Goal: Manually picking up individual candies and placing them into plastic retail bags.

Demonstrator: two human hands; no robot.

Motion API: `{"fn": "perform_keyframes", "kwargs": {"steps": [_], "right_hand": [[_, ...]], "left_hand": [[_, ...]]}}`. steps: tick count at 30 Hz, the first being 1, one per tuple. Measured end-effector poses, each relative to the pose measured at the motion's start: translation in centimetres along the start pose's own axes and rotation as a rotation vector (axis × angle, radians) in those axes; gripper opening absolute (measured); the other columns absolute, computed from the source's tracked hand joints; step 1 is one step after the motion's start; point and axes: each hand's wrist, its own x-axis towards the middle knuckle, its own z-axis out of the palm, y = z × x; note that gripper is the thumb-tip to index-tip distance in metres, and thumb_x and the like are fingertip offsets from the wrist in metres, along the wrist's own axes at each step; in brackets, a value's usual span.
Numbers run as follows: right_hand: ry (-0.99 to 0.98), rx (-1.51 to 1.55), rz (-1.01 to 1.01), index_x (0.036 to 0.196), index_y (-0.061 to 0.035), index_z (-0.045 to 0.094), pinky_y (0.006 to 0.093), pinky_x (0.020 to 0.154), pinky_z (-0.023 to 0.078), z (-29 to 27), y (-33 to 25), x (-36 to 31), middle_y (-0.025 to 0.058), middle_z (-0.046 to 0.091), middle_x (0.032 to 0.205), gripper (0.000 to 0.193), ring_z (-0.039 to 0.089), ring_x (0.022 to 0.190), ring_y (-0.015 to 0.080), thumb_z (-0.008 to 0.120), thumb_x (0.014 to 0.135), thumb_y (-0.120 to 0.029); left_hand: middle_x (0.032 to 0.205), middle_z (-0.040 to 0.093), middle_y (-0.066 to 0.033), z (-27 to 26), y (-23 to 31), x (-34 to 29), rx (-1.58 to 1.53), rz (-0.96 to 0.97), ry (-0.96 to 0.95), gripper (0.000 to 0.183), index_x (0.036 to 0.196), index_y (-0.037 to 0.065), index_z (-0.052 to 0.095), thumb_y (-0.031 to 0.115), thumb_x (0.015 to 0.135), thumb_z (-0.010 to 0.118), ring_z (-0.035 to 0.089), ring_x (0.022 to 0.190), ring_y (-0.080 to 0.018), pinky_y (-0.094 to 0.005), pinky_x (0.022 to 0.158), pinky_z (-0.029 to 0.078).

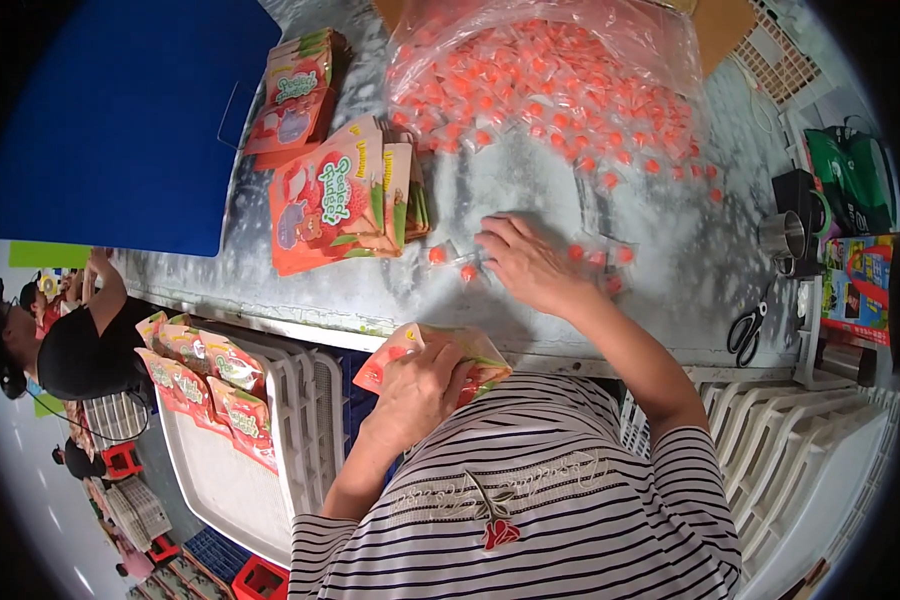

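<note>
My left hand (415, 392) grips a red and orange candy pouch (483, 372) at the table's front edge, close against my striped shirt. On the metal table my right hand (530, 268) lies palm down, its fingers stretched to the left and slightly bent, with nothing visible in them. Just left of its fingertips are wrapped orange-red candies (468, 272). More wrapped candies (597, 258) lie beyond and right of its wrist. At the far side, a large heap of the same candies (570, 90) spills from a clear plastic bag (650, 45).
Flat pouches (315, 200) are stacked left of the candies, with another stack (295, 100) behind. Filled pouches (210, 375) stand on a white tray (235, 490) at lower left. Scissors (747, 332) and a metal cup (782, 235) are at right. A co-worker (80, 350) is at far left.
</note>
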Motion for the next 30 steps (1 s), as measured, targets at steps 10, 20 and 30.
{"fn": "perform_keyframes", "kwargs": {"steps": [10, 20, 30], "right_hand": [[-0.171, -0.214, 0.224, 0.11, -0.0012, 0.058, 0.0428, 0.096, 0.043, -2.0, -2.5, -2.0, 0.0117, 0.051, 0.126, 0.029, 0.045, 0.119, 0.033, 0.059, 0.085, -0.015], [0.1, -0.06, -0.305, 0.111, 0.0017, 0.055, 0.0423, 0.102, 0.04, 6.0, -2.7, 2.3, 0.017, 0.047, 0.124, 0.032, 0.041, 0.123, 0.0342, 0.052, 0.081, -0.007], [0.2, 0.242, 0.224, 0.109, 0.0027, 0.056, 0.0415, 0.102, 0.038, -0.1, 5.5, 5.7, 0.0226, 0.052, 0.123, 0.022, 0.048, 0.118, 0.0355, 0.051, 0.089, -0.005]], "left_hand": [[0.075, 0.062, -0.0126, 0.5, -0.7, -1.2, -0.064, -0.06, 0.017, 0.01, 0.086, 0.003, 0.058, 0.013, 0.085, 0.062, 0.062, 0.063, -0.031, -0.0407, 0.053, 0.049], [0.079, 0.063, -0.0133, 0.0, 0.2, -1.2, -0.075, -0.062, 0.036, 0.015, 0.095, 0.003, 0.059, 0.009, 0.083, 0.064, 0.062, 0.065, -0.0325, -0.0409, 0.056, 0.05], [0.081, 0.064, -0.0137, 0.4, 0.1, -0.6, -0.066, -0.054, -0.02, 0.018, 0.098, 0.004, 0.06, 0.011, 0.083, 0.065, 0.063, 0.066, -0.0326, -0.0409, 0.057, 0.05]]}}
